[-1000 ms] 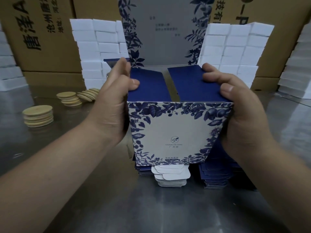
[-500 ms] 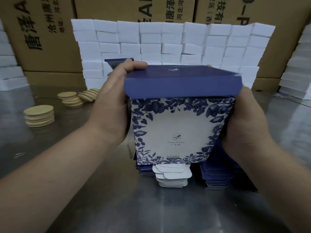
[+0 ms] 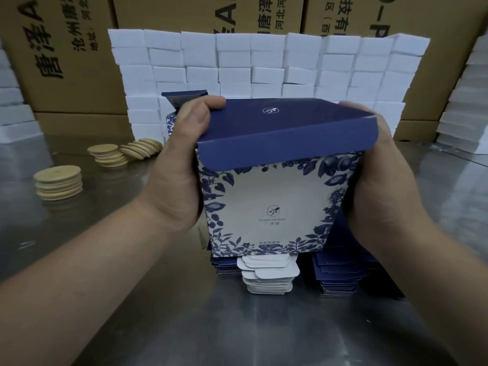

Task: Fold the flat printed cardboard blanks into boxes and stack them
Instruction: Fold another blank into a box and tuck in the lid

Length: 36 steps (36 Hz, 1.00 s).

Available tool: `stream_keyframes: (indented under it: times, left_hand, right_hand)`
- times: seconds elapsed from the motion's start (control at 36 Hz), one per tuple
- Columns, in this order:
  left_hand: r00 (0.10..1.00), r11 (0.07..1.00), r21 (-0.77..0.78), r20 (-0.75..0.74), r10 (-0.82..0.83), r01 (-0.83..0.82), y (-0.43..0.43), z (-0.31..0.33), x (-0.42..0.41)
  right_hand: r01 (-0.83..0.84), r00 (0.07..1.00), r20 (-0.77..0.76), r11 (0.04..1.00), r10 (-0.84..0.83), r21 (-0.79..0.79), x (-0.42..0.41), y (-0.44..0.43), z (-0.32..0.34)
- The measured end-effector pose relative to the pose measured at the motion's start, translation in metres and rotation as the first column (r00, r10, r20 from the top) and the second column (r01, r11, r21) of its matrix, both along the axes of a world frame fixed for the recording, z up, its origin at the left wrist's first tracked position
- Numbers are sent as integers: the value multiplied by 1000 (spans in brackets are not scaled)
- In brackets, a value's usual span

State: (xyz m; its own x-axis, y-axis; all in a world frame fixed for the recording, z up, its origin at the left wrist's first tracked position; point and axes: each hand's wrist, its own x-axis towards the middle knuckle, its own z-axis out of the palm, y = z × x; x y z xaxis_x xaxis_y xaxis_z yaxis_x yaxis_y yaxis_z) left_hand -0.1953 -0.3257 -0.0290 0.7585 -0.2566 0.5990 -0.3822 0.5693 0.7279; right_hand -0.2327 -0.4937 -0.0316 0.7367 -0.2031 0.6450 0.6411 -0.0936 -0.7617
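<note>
**Box held between both hands, lid down but not tucked**

A folded blue-and-white box point(image 3: 274, 207) is held upright at the centre of the view, above a pile of flat blanks point(image 3: 338, 276) that lies on the metal table point(image 3: 171, 320). The box is clasped between the two hands. The left hand point(image 3: 182, 165) is set against its left wall and the right hand point(image 3: 380, 180) against its right wall.

The dark blue lid point(image 3: 285, 128) is folded over the top. Its front lip hangs outside the printed front face, lower at the left than at the right, where the near corner stands raised.

One second earlier the lid stood upright at the far side and two blue inner flaps were exposed. Half a second earlier it had been brought down and lay level. It is now seen skewed.

The left hand is wrapped round the box, with the thumb curled onto the far left corner of the lid; its fingers are hidden behind the box. The right palm is pressed to the side wall, and fingertips are hooked over the far right edge of the lid. Both forearms reach in from the near corners.

Round tan discs point(image 3: 59, 184) are stacked on the table at the left. White blocks point(image 3: 264, 64) are walled up at the far side, in front of brown cartons point(image 3: 66, 48).
</note>
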Motion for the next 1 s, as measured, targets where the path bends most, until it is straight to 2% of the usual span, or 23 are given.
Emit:
stream_keyframes:
  times: [0.03, 0.08, 0.19, 0.31, 0.33, 0.39, 0.44, 0.47, 0.56, 0.58, 0.69, 0.81, 0.86, 0.92, 1.0]
  left_hand:
    - [1000, 1000, -4, 2, 1, -1, 0, 1, 0]
    - [1000, 1000, -15, -18, -11, 11, 1, 2, 1]
    - [999, 1000, 16, -42, 23, -22, 3, 4, 3]
    - [979, 974, 103, -13, 204, -202, 3, 3, 5]
    - [953, 946, 118, 16, 302, -302, 3, 3, 4]
    - [837, 828, 128, 129, 531, -545, 3, 2, 2]
    - [729, 731, 90, 230, 645, -676, 2, -1, -1]
    - [705, 718, 67, 273, 654, -692, 2, -3, -2]
    - [715, 775, 46, 425, 556, -630, 2, -7, -5]
    - [693, 774, 56, 489, 529, -631, 1, -8, -5]
    - [498, 598, 86, 653, 570, -797, 1, -11, -5]
    - [240, 404, -54, 729, 641, -913, 3, -10, -3]
    - [159, 350, -100, 753, 639, -931, 3, -9, -3]
    - [125, 323, -107, 775, 620, -940, 3, -9, -2]
    - [212, 373, -27, 784, 583, -927, 3, -9, -3]
  right_hand:
    - [13, 1000, 18, 1000, -13, 22, 0, -3, -6]
    - [28, 999, 43, 999, -26, -42, -2, -4, -11]
    - [-20, 993, 115, 997, 27, -69, -3, -9, -11]
    - [59, 979, 202, 974, -14, -220, -6, -8, -10]
    - [91, 978, 207, 962, -37, -258, -7, -7, -12]
    - [121, 978, 200, 953, -66, -276, -9, -5, -15]
    - [140, 975, 203, 955, -87, -261, -8, -5, -15]
    - [157, 973, 204, 954, -106, -255, -8, -5, -15]
    - [234, 956, 237, 939, -175, -252, -8, -5, -14]
    - [253, 950, 246, 934, -191, -252, -8, -5, -13]
    - [323, 931, 271, 900, -245, -294, -7, -6, -14]
    - [409, 892, 368, 815, -262, -411, -9, -4, -15]
    - [444, 874, 407, 774, -265, -451, -9, -5, -15]
    - [470, 856, 455, 737, -247, -485, -10, -6, -15]
    - [454, 860, 467, 726, -206, -516, -9, -7, -16]
